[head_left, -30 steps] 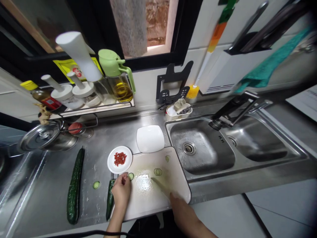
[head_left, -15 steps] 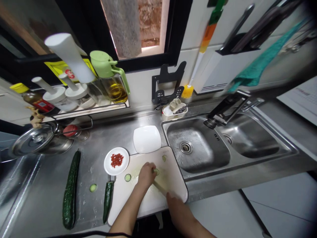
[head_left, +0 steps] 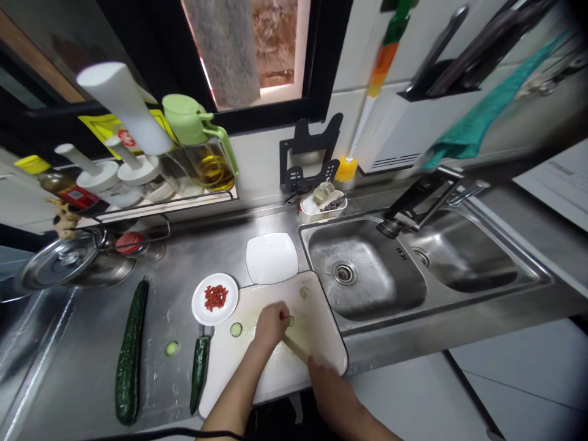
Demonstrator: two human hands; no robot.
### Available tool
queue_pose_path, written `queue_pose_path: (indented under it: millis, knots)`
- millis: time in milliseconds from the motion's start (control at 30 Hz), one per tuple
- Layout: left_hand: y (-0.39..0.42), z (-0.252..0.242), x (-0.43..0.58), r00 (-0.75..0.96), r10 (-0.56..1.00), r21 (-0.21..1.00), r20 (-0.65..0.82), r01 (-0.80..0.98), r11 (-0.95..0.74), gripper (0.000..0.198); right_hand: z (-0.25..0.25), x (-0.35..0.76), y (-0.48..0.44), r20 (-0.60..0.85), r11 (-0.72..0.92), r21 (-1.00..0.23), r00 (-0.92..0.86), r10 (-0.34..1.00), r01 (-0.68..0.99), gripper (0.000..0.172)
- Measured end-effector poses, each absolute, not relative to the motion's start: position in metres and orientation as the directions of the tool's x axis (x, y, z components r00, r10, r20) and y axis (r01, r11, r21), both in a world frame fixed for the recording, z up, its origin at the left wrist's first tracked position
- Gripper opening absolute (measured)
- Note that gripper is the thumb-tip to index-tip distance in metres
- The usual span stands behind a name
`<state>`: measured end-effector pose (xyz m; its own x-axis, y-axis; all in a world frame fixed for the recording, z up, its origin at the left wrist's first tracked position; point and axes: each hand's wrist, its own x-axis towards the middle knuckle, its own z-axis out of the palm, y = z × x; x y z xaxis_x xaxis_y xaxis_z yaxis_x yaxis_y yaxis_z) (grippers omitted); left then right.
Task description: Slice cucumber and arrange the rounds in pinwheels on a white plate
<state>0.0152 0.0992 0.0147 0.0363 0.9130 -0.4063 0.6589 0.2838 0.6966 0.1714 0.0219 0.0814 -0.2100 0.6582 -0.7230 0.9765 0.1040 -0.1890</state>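
Note:
My left hand (head_left: 271, 324) rests on the white cutting board (head_left: 316, 331) with its fingers curled down over cucumber slices (head_left: 291, 320) near the board's middle. My right hand (head_left: 328, 383) is at the board's near right corner, closed round the handle of a knife (head_left: 294, 346) whose pale blade points toward my left hand. One loose slice (head_left: 236, 329) lies on the board's left part and another (head_left: 303, 293) near its far edge. A cut cucumber piece (head_left: 199, 373) lies just off the board's left edge.
A whole cucumber (head_left: 129, 355) and a stray slice (head_left: 171, 348) lie on the steel counter at left. A small plate of red bits (head_left: 215, 298) and a white square plate (head_left: 271, 257) sit behind the board. A double sink (head_left: 367, 275) with faucet (head_left: 413, 208) is at right.
My left hand moved from the board's left edge rightward to the slices in the middle and closed over them. My right hand and the knife barely shifted.

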Motion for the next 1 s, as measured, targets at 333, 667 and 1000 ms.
queue_pose_path:
  millis: [333, 667, 1000]
  knots:
    - [0.072, 0.009, -0.024, -0.202, 0.901, 0.71, -0.384, 0.559, 0.427, 0.012, 0.086, 0.175, 0.024, -0.726, 0.121, -0.229, -0.252, 0.639, 0.966, 0.051]
    - [0.056, -0.001, -0.029, -0.312, 0.87, 0.703, -0.381, 0.514, 0.492, 0.02, 0.087, 0.169, 0.028, -0.694, 0.157, -0.23, -0.275, 0.665, 0.96, 0.054]
    - [0.058, 0.003, -0.029, -0.33, 0.869, 0.68, -0.37, 0.541, 0.495, 0.02, 0.082, 0.148, 0.036, -0.678, 0.136, -0.239, -0.265, 0.685, 0.962, 0.048]
